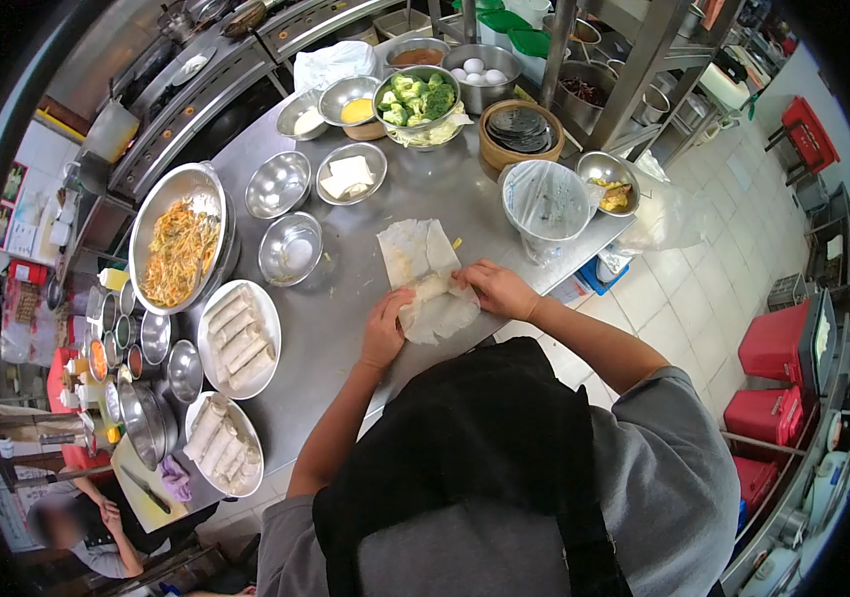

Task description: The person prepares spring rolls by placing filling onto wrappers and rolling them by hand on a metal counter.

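Note:
A thin, pale spring roll wrapper lies on the steel table in front of me, with its middle folded over into a roll. My left hand grips the left end of the roll, fingers curled over it. At the right end, my right hand pinches the wrapper. Any filling inside is hidden by the folds. To the left, finished spring rolls lie side by side on a white oval plate, and more rolls fill a second plate. A large steel bowl holds shredded noodle-like filling.
Small steel bowls stand beyond the wrapper, one with white blocks. Farther back are broccoli, eggs and a bamboo steamer. A plastic-covered tub sits right. A knife lies on a board; another person is nearby.

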`<state>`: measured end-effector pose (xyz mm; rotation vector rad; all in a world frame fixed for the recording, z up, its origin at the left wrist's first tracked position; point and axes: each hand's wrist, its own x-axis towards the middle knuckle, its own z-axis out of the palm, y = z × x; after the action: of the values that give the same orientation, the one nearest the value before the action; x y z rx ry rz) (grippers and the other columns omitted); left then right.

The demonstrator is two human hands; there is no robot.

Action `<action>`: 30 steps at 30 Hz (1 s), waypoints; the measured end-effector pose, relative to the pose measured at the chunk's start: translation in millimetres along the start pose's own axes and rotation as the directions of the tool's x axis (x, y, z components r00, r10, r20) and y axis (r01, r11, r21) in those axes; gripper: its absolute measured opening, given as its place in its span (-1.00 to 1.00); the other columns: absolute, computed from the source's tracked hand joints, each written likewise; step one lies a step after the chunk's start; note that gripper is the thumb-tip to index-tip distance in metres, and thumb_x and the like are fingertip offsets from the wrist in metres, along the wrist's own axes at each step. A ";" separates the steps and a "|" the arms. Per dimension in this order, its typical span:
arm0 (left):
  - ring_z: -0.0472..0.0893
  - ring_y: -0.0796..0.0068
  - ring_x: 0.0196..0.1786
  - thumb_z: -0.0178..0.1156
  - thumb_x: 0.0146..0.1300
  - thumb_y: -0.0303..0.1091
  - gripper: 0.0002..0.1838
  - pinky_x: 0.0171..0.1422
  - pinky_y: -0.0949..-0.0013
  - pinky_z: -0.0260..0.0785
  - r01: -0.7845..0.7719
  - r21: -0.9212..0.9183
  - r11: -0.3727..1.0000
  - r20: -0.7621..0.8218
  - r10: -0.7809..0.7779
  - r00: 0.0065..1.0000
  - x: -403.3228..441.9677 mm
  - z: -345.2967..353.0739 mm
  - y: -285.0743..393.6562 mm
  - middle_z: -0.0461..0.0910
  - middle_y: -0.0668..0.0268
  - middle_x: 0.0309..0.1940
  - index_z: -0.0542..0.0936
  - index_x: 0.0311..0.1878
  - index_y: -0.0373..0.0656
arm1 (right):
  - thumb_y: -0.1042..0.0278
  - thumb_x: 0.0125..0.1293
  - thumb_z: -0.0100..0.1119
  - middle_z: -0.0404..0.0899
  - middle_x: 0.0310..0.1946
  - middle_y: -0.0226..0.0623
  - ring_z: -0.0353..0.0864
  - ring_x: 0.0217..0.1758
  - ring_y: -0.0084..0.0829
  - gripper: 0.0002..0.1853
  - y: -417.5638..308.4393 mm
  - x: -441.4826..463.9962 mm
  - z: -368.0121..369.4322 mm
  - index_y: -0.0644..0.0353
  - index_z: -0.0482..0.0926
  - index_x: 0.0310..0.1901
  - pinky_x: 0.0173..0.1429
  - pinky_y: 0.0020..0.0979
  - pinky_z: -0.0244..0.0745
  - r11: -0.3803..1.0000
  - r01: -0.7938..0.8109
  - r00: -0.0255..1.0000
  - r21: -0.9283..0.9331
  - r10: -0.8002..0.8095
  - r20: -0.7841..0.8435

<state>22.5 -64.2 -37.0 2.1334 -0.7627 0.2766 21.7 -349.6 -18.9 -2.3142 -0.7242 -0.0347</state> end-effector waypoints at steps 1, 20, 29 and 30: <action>0.57 0.10 0.29 0.20 0.02 -0.67 -0.72 0.34 0.13 0.44 -0.017 0.000 1.000 -0.007 0.017 1.000 -0.4 0.6 -1.9 0.63 0.23 0.13 0.57 -0.16 -0.17 | 0.60 0.07 0.28 0.65 0.09 -0.32 0.57 0.15 -0.13 -0.65 -1.6 0.0 -0.6 0.10 0.52 -0.07 0.17 -0.21 0.55 1.000 -0.028 1.000 -0.001 0.028 0.003; 0.60 0.10 0.18 0.27 0.20 -0.46 -0.74 0.29 0.13 0.41 0.096 -0.023 0.995 -0.001 -0.096 0.995 1.2 2.4 2.5 0.64 0.23 0.11 0.66 -0.01 -0.18 | 0.45 0.23 0.23 0.68 0.00 -0.33 0.56 0.13 -0.16 -0.73 2.3 2.0 0.2 0.10 0.62 -0.01 0.20 -0.19 0.53 0.999 0.039 0.998 0.019 -0.038 -0.050; 0.64 0.16 -0.17 0.25 0.36 -0.37 -0.78 -0.04 0.23 0.47 0.375 -0.008 0.927 -0.157 -0.372 0.915 -4.4 18.3 -1.1 0.67 0.13 -0.21 0.62 0.01 -0.21 | 0.31 0.33 0.19 0.66 -0.26 -0.17 0.63 -0.11 -0.07 -0.80 0.3 7.6 7.0 0.12 0.65 -0.06 -0.01 -0.06 0.55 0.993 -0.120 0.985 0.012 0.120 -0.127; 0.62 0.24 -0.24 0.25 0.38 -0.37 -0.79 -0.09 0.28 0.46 0.440 -0.046 0.897 -0.163 -0.442 0.882 -0.9 18.1 6.5 0.65 0.16 -0.27 0.61 0.01 -0.21 | 0.28 0.35 0.18 0.66 -0.29 -0.16 0.63 -0.14 -0.07 -0.80 -1.9 8.5 7.6 0.12 0.65 -0.07 -0.03 -0.05 0.55 0.991 -0.136 0.979 0.008 0.135 -0.151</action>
<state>16.6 -80.9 -44.6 2.1746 -0.1644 0.2046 26.6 -339.5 -21.6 -2.3284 -0.4894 -0.1470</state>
